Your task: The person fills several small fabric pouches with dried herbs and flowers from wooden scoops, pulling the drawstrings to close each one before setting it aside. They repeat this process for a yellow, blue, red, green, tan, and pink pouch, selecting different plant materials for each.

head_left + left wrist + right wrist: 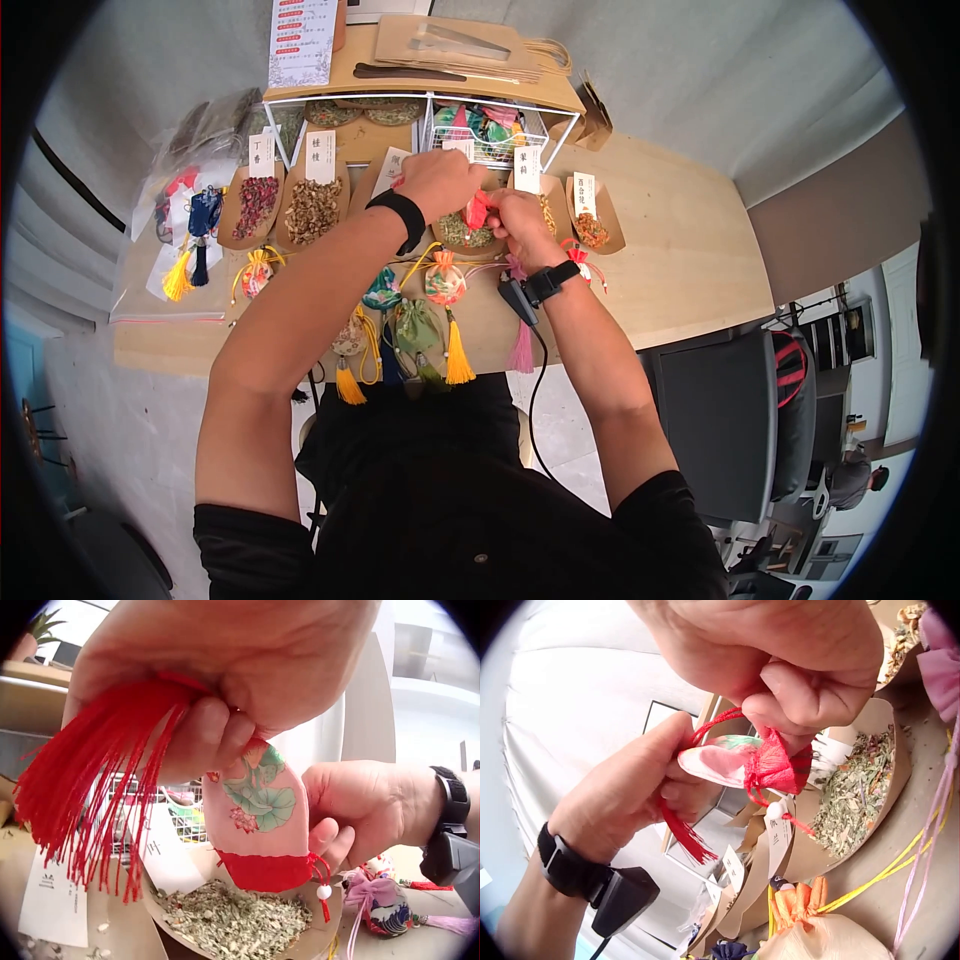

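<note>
A small pink pouch [259, 817] with a lotus print is held with its gathered red mouth downward; a white bead hangs on its red cord. My left hand [440, 185] [225, 660] grips its upper end, the red tassel [97, 772] trailing from the curled fingers. From the other side my right hand [525, 225] [795, 667] pinches the pouch near the red neck [776, 765]. Below both hands lies a brown paper tray of dried green herbs [465, 236] [232, 919]. Whether the mouth is drawn closed I cannot tell.
Paper trays of dried flowers [257, 205] and brown pieces [312, 210] stand left, an orange-filled one [592, 230] right. Several tasselled pouches [445, 282] lie along the front. Behind stands a wooden shelf [345, 75] with a wire basket [475, 150].
</note>
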Tool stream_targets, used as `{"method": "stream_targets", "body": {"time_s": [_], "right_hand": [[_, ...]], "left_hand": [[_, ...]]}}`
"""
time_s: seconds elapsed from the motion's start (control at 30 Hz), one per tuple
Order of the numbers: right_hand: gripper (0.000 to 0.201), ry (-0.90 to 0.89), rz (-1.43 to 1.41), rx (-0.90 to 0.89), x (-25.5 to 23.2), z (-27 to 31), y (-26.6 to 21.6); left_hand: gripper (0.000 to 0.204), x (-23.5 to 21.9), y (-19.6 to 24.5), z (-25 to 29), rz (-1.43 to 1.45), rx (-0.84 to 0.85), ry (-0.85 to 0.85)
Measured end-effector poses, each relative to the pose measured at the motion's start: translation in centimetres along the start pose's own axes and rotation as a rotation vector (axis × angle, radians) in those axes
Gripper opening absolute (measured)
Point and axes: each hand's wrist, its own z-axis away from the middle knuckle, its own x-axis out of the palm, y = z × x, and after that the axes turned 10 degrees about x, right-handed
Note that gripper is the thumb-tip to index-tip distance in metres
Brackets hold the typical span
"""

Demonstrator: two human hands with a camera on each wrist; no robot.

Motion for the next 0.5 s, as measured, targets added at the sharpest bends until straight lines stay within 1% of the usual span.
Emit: {"method": "stream_targets", "body": {"time_s": [0.13,0.23,0.33,0.43,0.5], "right_hand": [[0.012,0.001,-0.016,0.000,-0.2,-0.2,0.0],[0.012,0.001,-0.023,0.001,0.0,-0.2,0.3],[0.013,-0.018,-0.046,0.000,0.0,-0.4,0.1],[0.016,-0.005,-0.030,0.013,0.2,-0.7,0.5],[0.017,0.002,-0.029,0.014,0.5,-0.8,0.3]], "left_hand": [[0.056,-1.3,0.8,-0.2,0.046,-0.018,0.005],[0.056,-0.4,0.4,0.2,0.033,-0.019,-0.016],[0.056,-0.7,0.6,-0.1,0.103,-0.034,0.046],[0.057,-0.5,0.6,-0.1,0.105,-0.025,-0.005],[0.057,0.6,0.4,-0.2,0.089,-0.028,0.069]]}}
